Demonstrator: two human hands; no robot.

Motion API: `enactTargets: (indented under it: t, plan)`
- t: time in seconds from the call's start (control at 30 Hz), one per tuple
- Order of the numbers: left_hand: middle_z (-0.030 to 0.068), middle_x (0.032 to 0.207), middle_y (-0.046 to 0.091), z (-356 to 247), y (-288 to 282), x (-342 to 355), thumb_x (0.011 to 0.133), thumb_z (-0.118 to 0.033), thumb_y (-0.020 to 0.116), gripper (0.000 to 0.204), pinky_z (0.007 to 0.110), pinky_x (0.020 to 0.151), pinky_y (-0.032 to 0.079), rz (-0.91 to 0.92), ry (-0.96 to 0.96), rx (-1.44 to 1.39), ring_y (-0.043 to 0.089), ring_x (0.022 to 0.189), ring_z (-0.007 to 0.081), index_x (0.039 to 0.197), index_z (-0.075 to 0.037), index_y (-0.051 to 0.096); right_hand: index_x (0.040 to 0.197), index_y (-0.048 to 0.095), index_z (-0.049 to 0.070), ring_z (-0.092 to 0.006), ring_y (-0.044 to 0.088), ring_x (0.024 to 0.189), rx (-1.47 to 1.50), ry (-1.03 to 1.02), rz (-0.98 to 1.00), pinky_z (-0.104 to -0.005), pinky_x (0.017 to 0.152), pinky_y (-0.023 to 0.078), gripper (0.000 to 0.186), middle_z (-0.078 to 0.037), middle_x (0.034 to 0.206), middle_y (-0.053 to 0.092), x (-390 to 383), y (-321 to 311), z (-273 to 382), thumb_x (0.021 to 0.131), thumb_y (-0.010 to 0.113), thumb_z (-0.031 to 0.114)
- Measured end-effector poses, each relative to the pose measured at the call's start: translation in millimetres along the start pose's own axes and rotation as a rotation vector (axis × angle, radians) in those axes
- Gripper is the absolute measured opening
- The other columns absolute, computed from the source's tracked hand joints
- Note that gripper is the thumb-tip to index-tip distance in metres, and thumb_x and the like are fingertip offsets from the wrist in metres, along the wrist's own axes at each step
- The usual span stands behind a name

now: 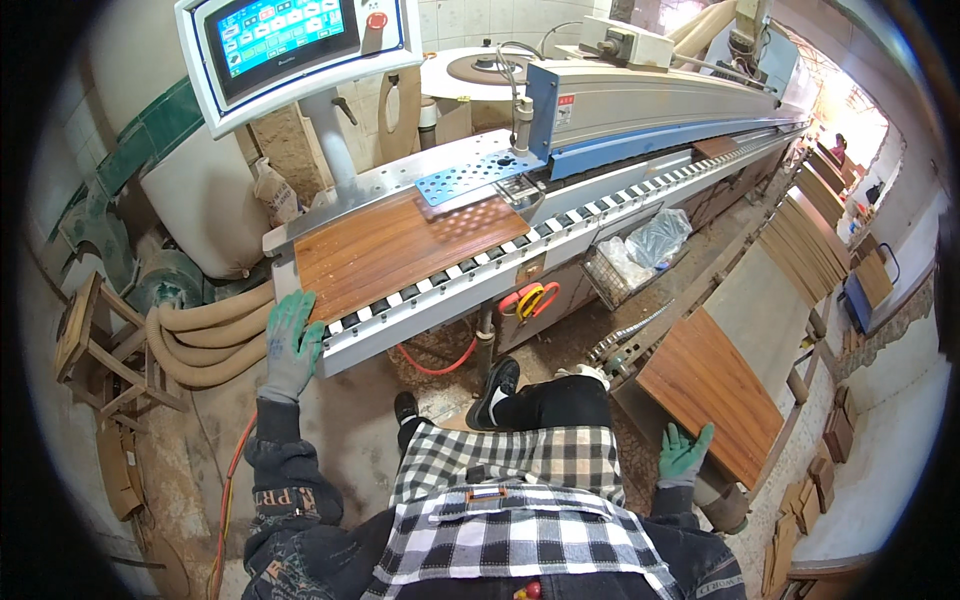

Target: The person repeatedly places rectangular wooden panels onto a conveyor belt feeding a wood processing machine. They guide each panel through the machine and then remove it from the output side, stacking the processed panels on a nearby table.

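Observation:
A green-and-grey work glove covers my left hand (290,345), its fingers stretched out flat at the near left corner of a brown wood-grain panel (390,258). That panel lies on the feed track (440,290) of a long machine, its far right part under a perforated blue plate (465,180). On the right, my gloved right hand (685,458) has its fingers spread against the lower left edge of a second wood-grain panel (715,390). This panel lies on top of a grey board (752,315). Whether the right fingers reach under its edge cannot be seen.
A control screen (285,45) with a red stop button (376,20) stands above the machine. Scissors and tape (530,300) hang on its side, near a wire basket (625,262) holding plastic. Hoses (205,345) and a wooden stool (105,345) are at left. Stacked boards (800,245) extend far right.

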State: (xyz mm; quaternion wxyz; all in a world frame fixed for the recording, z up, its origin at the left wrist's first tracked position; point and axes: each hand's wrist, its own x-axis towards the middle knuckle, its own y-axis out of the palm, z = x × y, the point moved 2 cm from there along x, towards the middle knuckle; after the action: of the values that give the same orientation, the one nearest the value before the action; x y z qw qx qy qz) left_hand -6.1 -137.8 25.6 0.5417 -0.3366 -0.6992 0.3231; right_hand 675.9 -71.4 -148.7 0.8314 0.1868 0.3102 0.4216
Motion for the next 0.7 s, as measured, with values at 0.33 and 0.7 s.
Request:
enactTargets:
  t: [0.33, 0.7]
  plan:
    - [0.0178, 0.138, 0.053, -10, 3, 15, 0.094, -0.030, 0.058, 0.047, 0.048, 0.113, 0.028, 0.085, -0.033, 0.017, 0.044, 0.130, 0.0369, 0.137, -0.011, 0.054, 0.139, 0.048, 0.025, -0.0297, 0.051, 0.110, 0.142, -0.112, -0.188, -0.0423, 0.101, 0.042, 0.079, -0.006, 0.127, 0.051, 5, -23, 15, 0.074, 0.077, 0.061]
    - [0.0184, 0.138, 0.053, -39, 20, 41, 0.094, -0.036, 0.056, 0.051, 0.048, 0.114, 0.025, 0.142, -0.060, 0.036, 0.044, 0.131, 0.0347, 0.140, -0.013, 0.052, 0.131, 0.053, 0.016, -0.0239, 0.048, 0.111, 0.083, -0.155, -0.238, -0.0390, 0.099, 0.036, 0.078, -0.004, 0.124, 0.054, 29, -74, 30, 0.073, 0.075, 0.063]
